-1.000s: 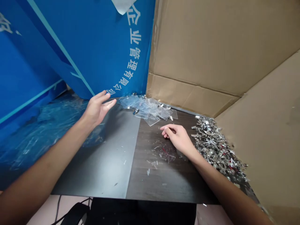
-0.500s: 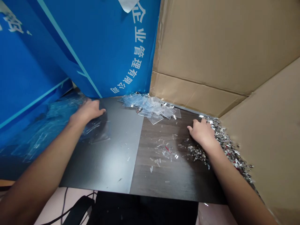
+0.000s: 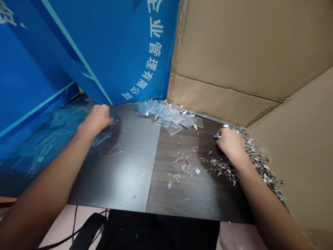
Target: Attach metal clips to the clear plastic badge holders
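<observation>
My left hand (image 3: 96, 118) rests with curled fingers on a heap of clear plastic sleeves (image 3: 52, 139) at the table's left side, gripping the top sleeves. My right hand (image 3: 230, 143) is closed over the edge of a pile of small metal clips (image 3: 256, 163) on the right, and a small metal clip (image 3: 217, 136) sticks out from its fingertips. A stack of clear badge holders with clips (image 3: 169, 116) lies at the back between the two hands.
The dark table (image 3: 135, 173) has small clear plastic bits (image 3: 182, 168) scattered in its middle. A blue printed board (image 3: 104, 52) stands behind on the left, cardboard walls (image 3: 247, 52) behind and on the right. A black cable (image 3: 78, 232) hangs below the front edge.
My left hand dropped from the air onto the plastic sleeves and closed. My right hand moved right from the table's middle to the metal clips and closed on one.
</observation>
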Tool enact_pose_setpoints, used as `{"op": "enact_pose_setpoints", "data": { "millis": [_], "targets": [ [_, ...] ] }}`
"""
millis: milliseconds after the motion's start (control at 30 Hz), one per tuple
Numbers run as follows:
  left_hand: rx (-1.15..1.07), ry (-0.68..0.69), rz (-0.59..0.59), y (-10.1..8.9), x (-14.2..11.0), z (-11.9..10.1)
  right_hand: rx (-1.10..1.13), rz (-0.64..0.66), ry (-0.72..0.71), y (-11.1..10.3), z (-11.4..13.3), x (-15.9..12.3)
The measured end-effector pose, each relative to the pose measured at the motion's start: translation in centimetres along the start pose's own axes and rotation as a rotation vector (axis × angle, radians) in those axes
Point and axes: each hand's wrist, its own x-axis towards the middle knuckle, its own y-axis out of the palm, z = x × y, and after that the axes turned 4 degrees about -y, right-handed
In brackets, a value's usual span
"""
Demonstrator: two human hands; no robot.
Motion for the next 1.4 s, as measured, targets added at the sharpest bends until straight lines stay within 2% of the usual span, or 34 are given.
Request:
{"op": "enact_pose_setpoints", "data": {
  "millis": [200, 333, 600, 700, 767, 800, 833, 933, 1000, 1100, 1200, 1400],
  "targets": [
    [0.047, -0.099, 0.001, -0.1, -0.6, -0.6, -0.007, -0.078, -0.064, 0.0, 1.0, -0.9],
    [0.089, -0.126, -0.001, -0.3, -0.8, -1.2, -0.003, -0.209, -0.174, 0.4, 1.7, -1.6],
    [0.163, -0.159, -0.002, -1.3, -2.4, -3.2, 0.221, -0.329, -0.324, 1.6, 3.2, -2.9],
    [0.116, -0.123, -0.142, -1.8, -3.6, -4.5, 0.383, -0.371, -0.400, 2.0, 4.0, -3.4],
    [-0.047, -0.026, -0.268, -1.6, -4.4, -5.8, 0.535, -0.390, -0.460, 2.0, 4.5, -4.0],
    [-0.182, 0.038, -0.288, -1.2, -4.9, -6.5, 0.623, -0.382, -0.491, 2.0, 4.7, -4.4],
    [-0.342, 0.102, -0.262, -0.6, -5.5, -7.4, 0.714, -0.354, -0.522, 1.9, 4.9, -4.9],
    [-0.791, 0.266, 0.071, 1.8, -8.1, -10.3, 0.958, -0.134, -0.606, 1.4, 5.7, -6.4],
    [-0.933, 0.365, 0.226, 3.4, -10.2, -12.0, 1.066, 0.064, -0.655, 1.4, 6.3, -7.4],
    [-1.043, 0.414, 0.315, 4.9, -13.1, -13.6, 1.170, 0.222, -0.753, 1.7, 7.1, -8.5],
    [-1.122, 0.398, 0.365, 5.5, -14.5, -13.9, 1.276, 0.234, -0.783, 2.3, 7.5, -9.0],
    [-1.175, 0.418, 0.621, 5.7, -15.0, -13.6, 1.343, 0.105, -0.761, 2.4, 7.4, -8.8]
  ]
}}
